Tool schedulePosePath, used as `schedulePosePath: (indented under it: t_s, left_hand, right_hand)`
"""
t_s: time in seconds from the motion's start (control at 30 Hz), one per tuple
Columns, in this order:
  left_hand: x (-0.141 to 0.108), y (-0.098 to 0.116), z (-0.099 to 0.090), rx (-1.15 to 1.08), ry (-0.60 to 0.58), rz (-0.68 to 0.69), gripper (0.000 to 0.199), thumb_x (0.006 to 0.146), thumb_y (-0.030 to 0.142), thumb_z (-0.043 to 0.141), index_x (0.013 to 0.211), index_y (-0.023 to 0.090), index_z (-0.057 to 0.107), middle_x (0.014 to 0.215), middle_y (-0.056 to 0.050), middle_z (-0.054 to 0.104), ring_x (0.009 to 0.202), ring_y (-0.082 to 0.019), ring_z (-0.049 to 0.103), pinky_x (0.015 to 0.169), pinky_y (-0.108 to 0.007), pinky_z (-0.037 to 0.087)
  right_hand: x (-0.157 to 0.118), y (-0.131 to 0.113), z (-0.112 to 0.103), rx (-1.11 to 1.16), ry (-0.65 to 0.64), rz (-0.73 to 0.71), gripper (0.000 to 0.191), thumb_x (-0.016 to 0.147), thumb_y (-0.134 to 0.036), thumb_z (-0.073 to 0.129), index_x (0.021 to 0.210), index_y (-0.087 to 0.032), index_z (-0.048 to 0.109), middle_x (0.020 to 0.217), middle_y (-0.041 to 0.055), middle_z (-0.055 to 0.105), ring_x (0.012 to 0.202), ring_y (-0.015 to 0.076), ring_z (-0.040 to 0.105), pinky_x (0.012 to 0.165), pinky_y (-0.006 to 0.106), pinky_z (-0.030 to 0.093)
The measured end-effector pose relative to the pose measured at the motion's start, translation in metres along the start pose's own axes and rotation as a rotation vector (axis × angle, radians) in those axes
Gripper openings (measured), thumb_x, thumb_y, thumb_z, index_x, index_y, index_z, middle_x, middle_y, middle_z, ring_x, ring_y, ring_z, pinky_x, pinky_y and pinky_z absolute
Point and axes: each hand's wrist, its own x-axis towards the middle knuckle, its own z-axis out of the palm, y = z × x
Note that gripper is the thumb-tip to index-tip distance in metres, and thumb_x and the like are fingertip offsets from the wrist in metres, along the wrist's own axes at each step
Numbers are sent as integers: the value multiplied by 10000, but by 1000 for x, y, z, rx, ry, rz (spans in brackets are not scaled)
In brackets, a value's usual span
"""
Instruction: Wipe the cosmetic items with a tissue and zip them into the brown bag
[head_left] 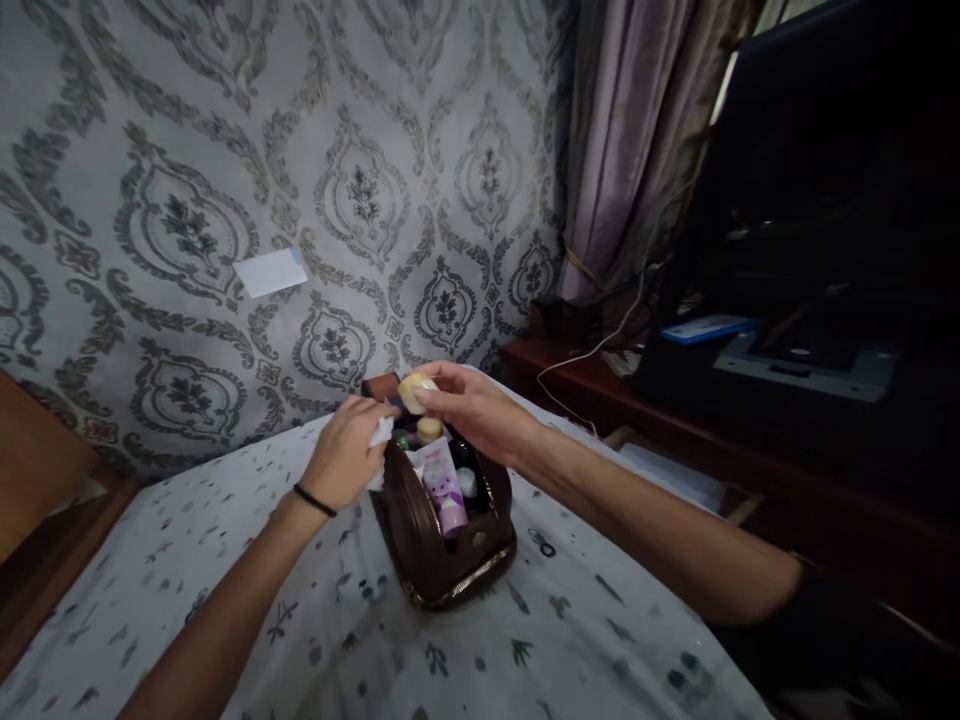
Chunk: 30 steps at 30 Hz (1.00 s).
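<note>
A brown toiletry bag (409, 525) lies unzipped on the patterned white bedding. Above its far end, my right hand (484, 408) pinches a small round pale-yellow jar (412, 393) between thumb and fingers. My left hand (343, 452) is closed at the bag's left edge on a crumpled white tissue (382, 432), its fingertips close to the jar. Inside the bag rest a pink and white tube (445, 490), a second yellowish round lid (430, 430) and a small white-capped container (466, 481). Deeper contents are dark and hard to make out.
Patterned wallpaper with a white card (271, 272) on it rises behind the bed. At right are a dark red cabinet (547, 370), a white cable (600, 345), an opened drawer (675, 480) and a large black screen (810, 200). Wooden furniture (45, 480) borders the left.
</note>
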Motion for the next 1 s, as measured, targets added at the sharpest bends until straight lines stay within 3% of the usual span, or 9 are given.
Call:
schedulePosePath:
  t_s: [0.2,0.43,0.6,0.8,0.87,1.0]
  left_hand:
    - [22,4,16,129,-181,25,558,742,7,454,1261,139,606,1219,-124,671,1199,-259,550,1029,-406,431]
    - [30,15,16,217,-324,-6,565,791,12,412,1324,152,539,1367,-123,600,1270,-276,533,1035,-456,404]
    - [35,18,18,277,-375,-22,527,812,18,410,1298,175,536,1348,-133,612,1260,-275,546,963,-453,430]
    - [41,22,19,288,-435,-25,536,791,21,427,1274,217,552,1377,-129,589,1247,-300,549,901,-484,433]
    - [41,22,18,285,-446,-14,518,781,19,427,1227,227,589,1340,-121,618,1230,-301,562,888,-481,431]
    - [37,17,18,288,-433,15,506,780,11,425,1184,231,636,1272,-115,664,1190,-295,593,893,-466,420]
  right_hand:
    - [41,23,-29,-103,119,-11,399,497,-224,851,818,-162,622,729,-30,665,706,113,605,721,256,464]
    - [45,31,-33,-152,137,10,388,531,-225,840,838,-160,611,694,-38,637,646,111,608,695,268,495]
    - [47,30,-34,-119,163,-4,397,545,-236,843,871,-151,632,750,-19,650,669,110,602,702,261,502]
    - [54,30,-37,-192,105,14,340,597,-267,810,863,-137,643,739,-1,651,673,118,594,671,247,484]
    - [61,31,-38,-301,131,-1,301,625,-241,782,863,-143,626,739,-6,639,659,116,590,655,242,481]
    - [76,31,-36,-902,131,-58,253,738,-254,703,945,-132,625,840,17,664,722,119,606,654,217,458]
